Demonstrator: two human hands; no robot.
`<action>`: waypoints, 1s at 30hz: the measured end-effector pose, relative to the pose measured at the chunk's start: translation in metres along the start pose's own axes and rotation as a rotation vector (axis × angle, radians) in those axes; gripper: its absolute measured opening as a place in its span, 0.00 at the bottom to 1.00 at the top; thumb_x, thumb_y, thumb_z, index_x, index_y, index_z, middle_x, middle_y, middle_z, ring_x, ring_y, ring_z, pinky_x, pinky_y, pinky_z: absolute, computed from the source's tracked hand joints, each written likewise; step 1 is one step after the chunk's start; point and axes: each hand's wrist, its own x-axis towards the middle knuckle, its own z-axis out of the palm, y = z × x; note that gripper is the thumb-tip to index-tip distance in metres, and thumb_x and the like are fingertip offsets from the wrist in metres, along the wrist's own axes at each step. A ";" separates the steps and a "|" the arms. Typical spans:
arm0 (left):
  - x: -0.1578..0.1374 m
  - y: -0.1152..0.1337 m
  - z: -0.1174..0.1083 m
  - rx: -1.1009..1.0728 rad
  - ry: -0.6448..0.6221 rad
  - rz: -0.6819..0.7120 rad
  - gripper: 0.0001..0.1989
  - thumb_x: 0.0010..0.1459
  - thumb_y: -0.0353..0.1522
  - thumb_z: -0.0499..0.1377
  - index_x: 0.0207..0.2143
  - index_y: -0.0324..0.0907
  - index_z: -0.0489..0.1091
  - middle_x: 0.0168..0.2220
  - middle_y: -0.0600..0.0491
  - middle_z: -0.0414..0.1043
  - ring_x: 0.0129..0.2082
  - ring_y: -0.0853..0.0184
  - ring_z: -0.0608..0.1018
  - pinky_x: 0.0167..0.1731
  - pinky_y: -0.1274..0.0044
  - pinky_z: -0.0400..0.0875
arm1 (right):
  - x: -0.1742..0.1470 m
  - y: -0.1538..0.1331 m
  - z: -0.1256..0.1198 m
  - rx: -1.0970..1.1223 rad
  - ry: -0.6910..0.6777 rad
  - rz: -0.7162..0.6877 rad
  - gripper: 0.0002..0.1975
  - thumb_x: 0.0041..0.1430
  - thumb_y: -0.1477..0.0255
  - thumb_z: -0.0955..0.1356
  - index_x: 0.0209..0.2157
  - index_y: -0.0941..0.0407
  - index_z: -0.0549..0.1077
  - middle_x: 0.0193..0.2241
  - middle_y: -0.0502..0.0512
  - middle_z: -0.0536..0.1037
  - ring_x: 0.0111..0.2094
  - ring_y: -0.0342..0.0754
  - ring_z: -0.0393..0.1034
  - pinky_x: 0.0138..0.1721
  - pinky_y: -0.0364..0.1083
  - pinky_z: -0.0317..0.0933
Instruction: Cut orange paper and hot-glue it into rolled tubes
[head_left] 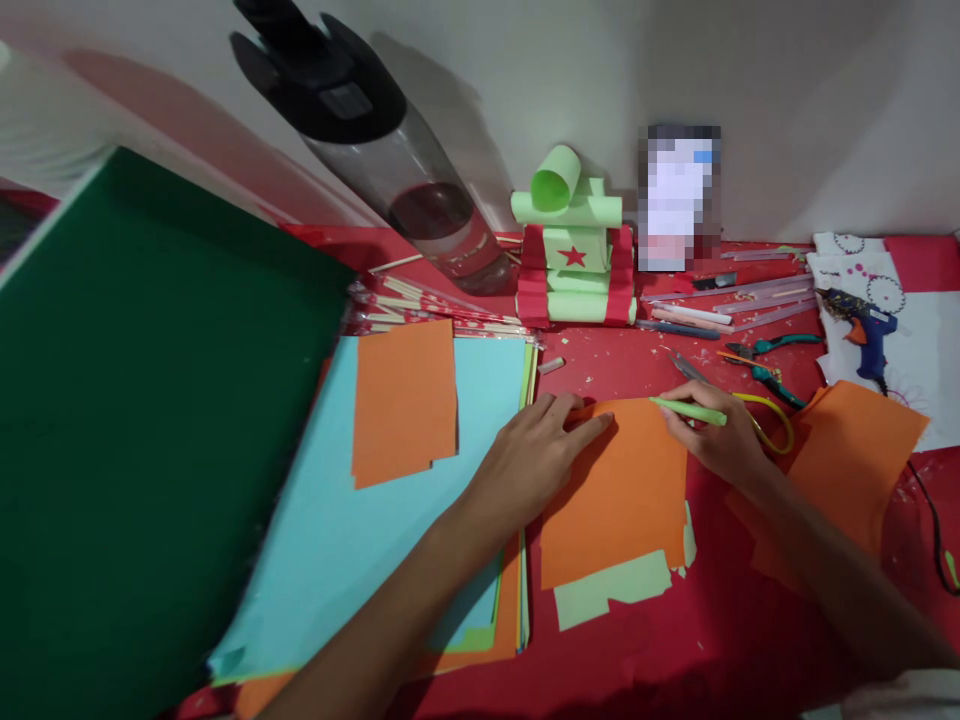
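Red tabletop (637, 655), grey wall (555, 80); left hand (541, 440) spread on orange sheet (615, 510), right hand (724, 440) gripping pen (697, 411).

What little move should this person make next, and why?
Probably draw the tip of the green pen-like stick gently across the orange sheet: the right hand holds it as one holds a pen, tip at the sheet's top edge, while the left hand rests its fingers on the sheet, seemingly steadying it.

The paper sheet (619, 490) lies on the surface (637, 655), right of the paper stack (300, 560). Behind the sheet stands the paper model (576, 283), between bottle (431, 195) and phone (675, 195).
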 end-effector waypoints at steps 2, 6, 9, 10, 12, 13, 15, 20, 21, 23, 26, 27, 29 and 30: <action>0.000 0.000 0.000 -0.013 0.001 -0.002 0.25 0.65 0.22 0.52 0.58 0.51 0.73 0.48 0.45 0.72 0.44 0.59 0.74 0.40 0.71 0.71 | 0.000 0.000 0.000 -0.006 -0.002 0.004 0.03 0.63 0.71 0.69 0.37 0.51 0.77 0.33 0.52 0.84 0.33 0.50 0.78 0.35 0.46 0.66; 0.000 0.000 -0.001 -0.009 0.000 -0.001 0.24 0.65 0.22 0.52 0.58 0.50 0.73 0.48 0.45 0.72 0.44 0.59 0.74 0.39 0.71 0.71 | 0.000 -0.001 0.000 0.007 0.005 0.001 0.03 0.61 0.72 0.69 0.36 0.52 0.77 0.32 0.52 0.84 0.32 0.49 0.77 0.34 0.46 0.65; 0.000 0.000 -0.001 0.007 0.001 0.007 0.24 0.65 0.22 0.53 0.58 0.50 0.73 0.48 0.44 0.72 0.43 0.58 0.74 0.38 0.71 0.71 | 0.000 -0.002 0.000 0.015 0.008 0.006 0.02 0.61 0.72 0.70 0.35 0.52 0.77 0.31 0.52 0.83 0.31 0.49 0.77 0.33 0.45 0.65; 0.000 0.000 -0.001 0.008 0.004 0.008 0.24 0.65 0.22 0.53 0.58 0.50 0.73 0.48 0.45 0.72 0.43 0.58 0.74 0.38 0.71 0.71 | -0.001 -0.002 0.000 0.018 0.010 0.009 0.02 0.61 0.72 0.70 0.35 0.52 0.77 0.31 0.52 0.83 0.31 0.48 0.77 0.33 0.45 0.65; 0.000 0.000 -0.001 0.010 0.013 0.008 0.24 0.65 0.22 0.53 0.58 0.50 0.73 0.48 0.45 0.72 0.43 0.58 0.74 0.38 0.72 0.71 | -0.001 -0.001 0.000 0.034 0.020 0.014 0.02 0.61 0.71 0.70 0.35 0.52 0.76 0.30 0.52 0.83 0.31 0.48 0.76 0.33 0.45 0.65; 0.000 0.000 -0.001 0.013 0.019 0.012 0.24 0.64 0.22 0.53 0.58 0.50 0.73 0.48 0.45 0.72 0.43 0.58 0.74 0.38 0.71 0.71 | -0.001 0.000 0.000 0.051 0.027 0.020 0.02 0.61 0.71 0.70 0.35 0.52 0.76 0.30 0.51 0.82 0.30 0.47 0.76 0.32 0.45 0.65; 0.000 0.000 -0.001 0.025 0.027 0.025 0.24 0.64 0.22 0.53 0.58 0.49 0.73 0.48 0.44 0.72 0.43 0.58 0.74 0.38 0.71 0.71 | -0.002 0.001 0.000 0.091 0.044 0.032 0.02 0.61 0.70 0.70 0.36 0.53 0.75 0.29 0.51 0.81 0.28 0.46 0.75 0.31 0.44 0.64; 0.000 0.000 0.000 0.017 0.046 0.031 0.24 0.64 0.21 0.53 0.57 0.48 0.74 0.48 0.44 0.73 0.42 0.58 0.75 0.38 0.71 0.72 | -0.003 0.005 -0.001 0.144 0.075 0.054 0.04 0.63 0.69 0.70 0.39 0.54 0.73 0.26 0.49 0.78 0.25 0.44 0.73 0.29 0.44 0.64; 0.000 0.000 0.000 0.018 0.047 0.031 0.23 0.63 0.22 0.53 0.57 0.48 0.74 0.48 0.44 0.73 0.42 0.57 0.76 0.38 0.71 0.72 | -0.003 0.005 -0.001 0.159 0.075 0.060 0.05 0.63 0.68 0.70 0.39 0.53 0.72 0.25 0.48 0.78 0.25 0.44 0.72 0.29 0.43 0.64; 0.001 0.002 -0.001 0.030 0.049 0.034 0.23 0.63 0.22 0.54 0.57 0.47 0.73 0.51 0.43 0.73 0.43 0.57 0.76 0.39 0.69 0.73 | -0.004 0.006 0.000 0.196 0.073 0.072 0.05 0.64 0.68 0.70 0.39 0.53 0.71 0.25 0.48 0.77 0.24 0.44 0.72 0.29 0.43 0.64; 0.002 0.006 -0.006 0.062 0.065 0.047 0.23 0.62 0.21 0.54 0.56 0.47 0.74 0.57 0.40 0.71 0.51 0.52 0.76 0.45 0.64 0.75 | -0.004 0.008 0.001 0.267 0.074 0.099 0.06 0.65 0.67 0.70 0.39 0.53 0.72 0.27 0.49 0.77 0.23 0.43 0.71 0.26 0.43 0.64; 0.003 0.007 -0.008 0.072 0.074 0.051 0.23 0.62 0.21 0.54 0.55 0.46 0.74 0.60 0.39 0.70 0.55 0.49 0.75 0.48 0.61 0.74 | -0.005 0.009 0.002 0.296 0.078 0.111 0.06 0.65 0.66 0.70 0.40 0.53 0.72 0.27 0.49 0.77 0.23 0.43 0.71 0.26 0.43 0.64; 0.004 0.006 -0.010 0.078 0.108 0.049 0.21 0.64 0.22 0.54 0.55 0.46 0.75 0.63 0.38 0.68 0.61 0.46 0.71 0.53 0.57 0.72 | -0.005 0.011 0.003 0.361 0.084 0.140 0.08 0.65 0.64 0.70 0.40 0.53 0.72 0.26 0.48 0.76 0.22 0.42 0.71 0.24 0.42 0.65; 0.004 0.005 -0.011 0.071 0.132 0.039 0.20 0.65 0.23 0.54 0.55 0.47 0.74 0.64 0.38 0.67 0.63 0.45 0.70 0.54 0.56 0.71 | -0.005 0.012 0.004 0.398 0.087 0.152 0.08 0.65 0.64 0.71 0.40 0.53 0.72 0.26 0.48 0.75 0.22 0.42 0.71 0.24 0.42 0.65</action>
